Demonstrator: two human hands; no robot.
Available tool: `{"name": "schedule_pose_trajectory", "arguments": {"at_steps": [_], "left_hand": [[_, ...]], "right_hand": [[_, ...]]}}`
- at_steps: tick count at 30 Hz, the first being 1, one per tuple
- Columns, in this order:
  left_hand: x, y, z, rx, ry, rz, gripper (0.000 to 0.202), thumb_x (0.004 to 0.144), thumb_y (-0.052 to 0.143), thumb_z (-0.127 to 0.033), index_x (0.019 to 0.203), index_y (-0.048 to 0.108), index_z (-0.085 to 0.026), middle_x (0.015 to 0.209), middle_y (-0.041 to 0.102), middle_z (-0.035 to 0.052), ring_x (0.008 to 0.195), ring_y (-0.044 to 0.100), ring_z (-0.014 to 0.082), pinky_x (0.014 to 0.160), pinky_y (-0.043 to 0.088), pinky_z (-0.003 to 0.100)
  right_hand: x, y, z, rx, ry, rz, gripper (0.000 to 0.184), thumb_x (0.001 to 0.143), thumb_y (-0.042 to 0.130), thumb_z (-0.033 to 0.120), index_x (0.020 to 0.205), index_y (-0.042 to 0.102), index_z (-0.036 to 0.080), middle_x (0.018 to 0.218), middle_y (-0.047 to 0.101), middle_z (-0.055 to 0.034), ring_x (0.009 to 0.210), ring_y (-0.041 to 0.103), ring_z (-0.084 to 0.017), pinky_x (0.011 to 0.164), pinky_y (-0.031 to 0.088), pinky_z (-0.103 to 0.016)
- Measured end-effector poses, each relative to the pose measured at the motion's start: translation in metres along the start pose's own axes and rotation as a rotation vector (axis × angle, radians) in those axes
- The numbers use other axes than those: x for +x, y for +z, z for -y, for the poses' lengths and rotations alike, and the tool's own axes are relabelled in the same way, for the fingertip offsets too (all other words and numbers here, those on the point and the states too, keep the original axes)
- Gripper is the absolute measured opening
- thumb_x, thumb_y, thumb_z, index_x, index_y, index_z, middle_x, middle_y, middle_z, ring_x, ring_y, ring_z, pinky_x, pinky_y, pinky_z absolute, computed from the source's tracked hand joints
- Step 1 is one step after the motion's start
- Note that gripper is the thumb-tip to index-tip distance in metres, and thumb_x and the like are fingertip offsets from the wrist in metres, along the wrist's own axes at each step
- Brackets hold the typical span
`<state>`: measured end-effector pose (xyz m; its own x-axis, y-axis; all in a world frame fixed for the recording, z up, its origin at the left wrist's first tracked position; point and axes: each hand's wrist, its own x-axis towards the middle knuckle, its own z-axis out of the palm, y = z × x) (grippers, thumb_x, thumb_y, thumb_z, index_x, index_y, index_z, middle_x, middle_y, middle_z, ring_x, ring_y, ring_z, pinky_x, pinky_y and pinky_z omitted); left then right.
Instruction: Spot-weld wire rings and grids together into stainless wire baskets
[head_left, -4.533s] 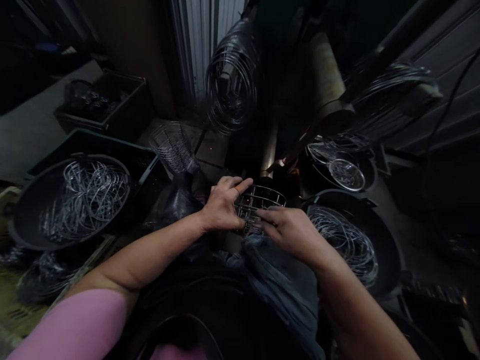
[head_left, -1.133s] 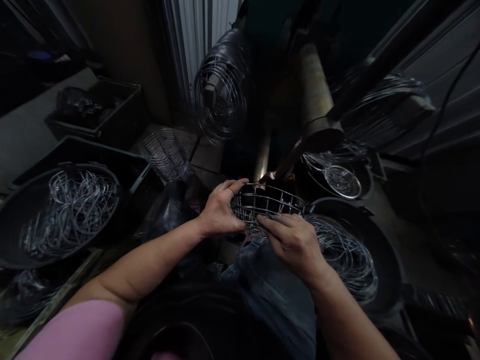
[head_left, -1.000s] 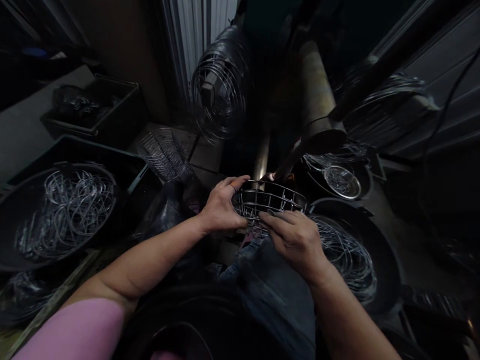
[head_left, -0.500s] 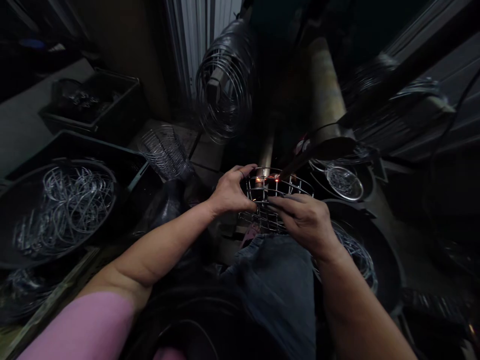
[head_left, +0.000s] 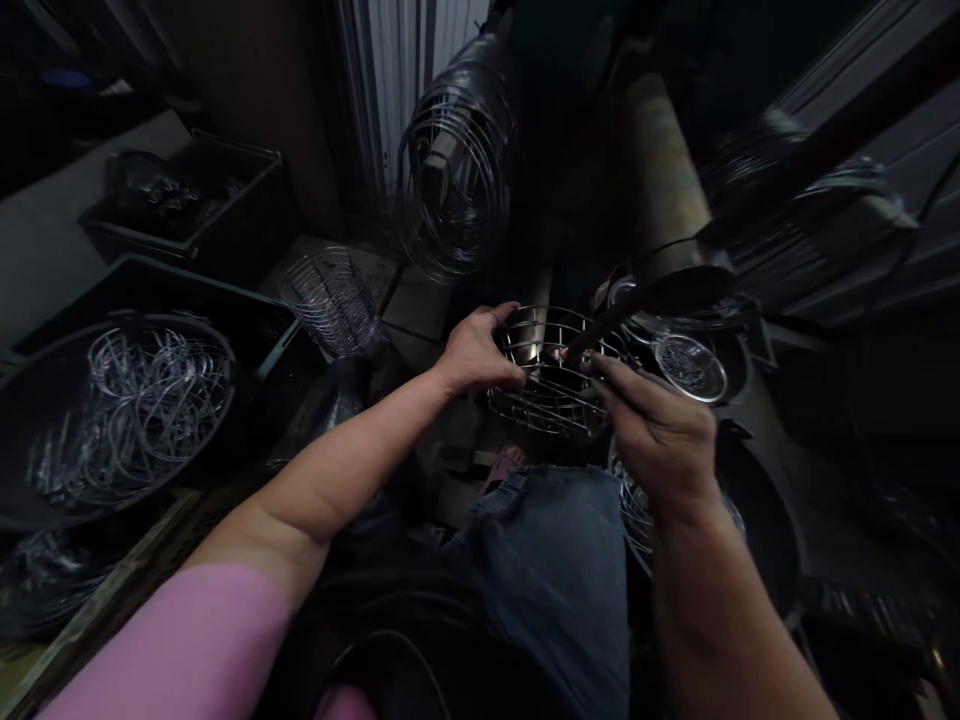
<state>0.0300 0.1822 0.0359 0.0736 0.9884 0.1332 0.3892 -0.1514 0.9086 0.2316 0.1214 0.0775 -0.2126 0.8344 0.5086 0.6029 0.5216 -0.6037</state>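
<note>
Left hand (head_left: 480,352) and right hand (head_left: 667,425) pinched the basket (head_left: 546,405); aligning at the rod (head_left: 609,322) seemed the step, steadiness the next need.

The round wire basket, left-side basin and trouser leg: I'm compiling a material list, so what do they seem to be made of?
Round wire basket: probably bare steel, smooth and shiny; its thin wires glint silver.
Left-side basin: perhaps plastic, dark and fairly matte; its wall shows few highlights, though dim light leaves metal possible.
Trouser leg: likely denim; blue-grey, matte cloth with soft folds.
</note>
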Motion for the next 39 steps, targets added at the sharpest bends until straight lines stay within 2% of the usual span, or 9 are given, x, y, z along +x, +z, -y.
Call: {"name": "schedule_pose_trajectory", "arguments": {"at_steps": [6,10,14,19,22,26,29,32,39], "left_hand": [[0.010,0.002,0.026,-0.138,0.072,-0.004,0.119,0.037,0.090,-0.030,0.143,0.041,-0.011,0.139,0.049,0.0175,0.127,0.049,0.0333,0.108,0.040,0.042],[-0.010,0.015,0.062,-0.481,-0.034,0.074,0.141,0.036,0.092,-0.034,0.153,0.013,-0.021,0.152,0.034,0.0177,0.132,0.046,0.0322,0.102,0.045,0.047],[-0.023,0.034,0.079,-0.754,-0.163,0.141,0.133,0.040,0.090,-0.030,0.151,0.019,-0.022,0.143,0.046,0.0157,0.119,0.057,0.0290,0.092,0.053,0.046],[-0.029,0.021,0.068,-0.544,-0.144,0.017,0.127,0.033,0.092,-0.027,0.145,0.035,-0.011,0.139,0.049,0.0173,0.124,0.052,0.0305,0.104,0.045,0.045],[-0.047,-0.004,0.050,-0.353,-0.010,-0.004,0.116,0.037,0.091,-0.028,0.141,0.043,-0.011,0.135,0.051,0.0150,0.122,0.053,0.0290,0.107,0.043,0.043],[-0.083,-0.027,0.020,-0.061,0.174,0.105,0.108,0.043,0.087,-0.028,0.141,0.044,-0.015,0.135,0.051,0.0140,0.121,0.053,0.0298,0.108,0.042,0.041],[-0.103,-0.029,0.007,0.172,0.164,0.132,0.106,0.046,0.084,-0.031,0.142,0.043,-0.014,0.138,0.050,0.0171,0.126,0.048,0.0350,0.109,0.039,0.048],[-0.112,-0.026,0.003,0.274,0.125,0.132,0.104,0.046,0.083,-0.035,0.141,0.044,-0.017,0.139,0.049,0.0172,0.128,0.045,0.0371,0.107,0.038,0.054],[-0.114,-0.021,-0.003,0.307,0.141,0.138,0.103,0.047,0.081,-0.038,0.140,0.046,-0.015,0.137,0.051,0.0172,0.125,0.047,0.0349,0.105,0.038,0.052]], "right_hand": [[-0.029,-0.001,-0.003,0.220,0.225,0.121,0.026,0.089,0.063,0.028,0.113,0.070,0.022,0.093,0.073,-0.0047,0.064,0.068,-0.017,0.068,0.059,-0.035],[-0.052,-0.001,-0.008,0.159,0.120,0.331,0.042,0.085,0.063,0.025,0.126,0.063,0.020,0.108,0.070,-0.0085,0.094,0.068,-0.023,0.087,0.056,-0.041],[-0.065,0.003,0.006,-0.044,-0.035,0.410,0.047,0.083,0.058,0.020,0.130,0.060,0.016,0.118,0.066,-0.0135,0.109,0.064,-0.028,0.090,0.055,-0.042],[-0.063,0.003,0.045,-0.081,-0.168,0.430,0.031,0.088,0.062,0.029,0.116,0.068,0.018,0.096,0.071,-0.0106,0.082,0.069,-0.022,0.071,0.059,-0.032],[-0.062,-0.003,0.063,0.029,-0.142,0.492,0.034,0.090,0.061,0.030,0.122,0.066,0.018,0.106,0.071,-0.0109,0.097,0.068,-0.023,0.083,0.058,-0.033],[-0.068,-0.011,0.068,0.316,0.029,0.545,0.037,0.094,0.052,0.017,0.129,0.062,0.025,0.109,0.071,-0.0053,0.099,0.068,-0.018,0.090,0.055,-0.031],[-0.078,-0.015,0.062,0.469,0.263,0.418,0.031,0.093,0.057,0.020,0.120,0.067,0.030,0.097,0.073,-0.0028,0.087,0.070,-0.017,0.082,0.057,-0.030],[-0.084,-0.018,0.058,0.480,0.378,0.389,0.027,0.088,0.066,0.025,0.114,0.071,0.030,0.108,0.072,-0.0040,0.098,0.068,-0.021,0.088,0.055,-0.032],[-0.072,-0.018,0.057,0.533,0.347,0.723,0.025,0.087,0.065,0.032,0.109,0.074,0.024,0.107,0.072,-0.0071,0.099,0.067,-0.023,0.090,0.052,-0.034]]}}
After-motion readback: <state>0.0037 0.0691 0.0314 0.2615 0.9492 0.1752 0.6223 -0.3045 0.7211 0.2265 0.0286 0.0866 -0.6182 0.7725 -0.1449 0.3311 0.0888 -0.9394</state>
